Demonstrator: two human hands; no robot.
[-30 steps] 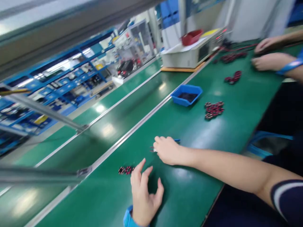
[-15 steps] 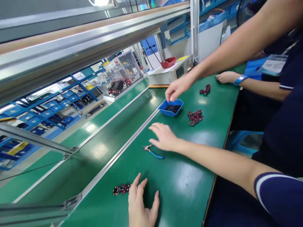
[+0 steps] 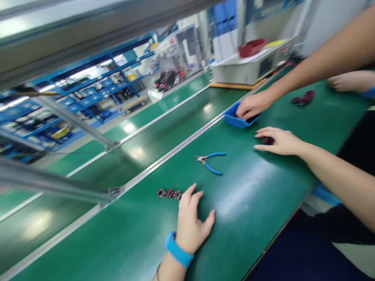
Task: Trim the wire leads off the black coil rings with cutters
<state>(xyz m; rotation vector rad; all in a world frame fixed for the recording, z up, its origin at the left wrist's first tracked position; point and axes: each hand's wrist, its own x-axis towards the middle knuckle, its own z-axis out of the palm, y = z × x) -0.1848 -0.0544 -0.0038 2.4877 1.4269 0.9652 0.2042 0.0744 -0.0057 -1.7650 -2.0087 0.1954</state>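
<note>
My left hand, with a blue band at its wrist, rests low over the green table with fingers spread. Just left of its fingertips lies a short row of small round parts, black with red and copper tones, like wound coils. My right hand reaches over a cluster of similar round parts; thumb and fingers are apart on either side, and the palm hides most of the cluster. Between my hands lie cutting pliers with blue and orange handles, jaws pointing left, touched by neither hand.
A co-worker's hand dips into a blue tray. Farther right are more round parts and another person's blurred hand. A metal rail edges the table; a boxy instrument carries a red tray.
My right hand has moved from beside the pliers to the cluster of round parts. The co-worker's hand has lowered into the blue tray. The camera view has shifted; my left hand remains spread.
</note>
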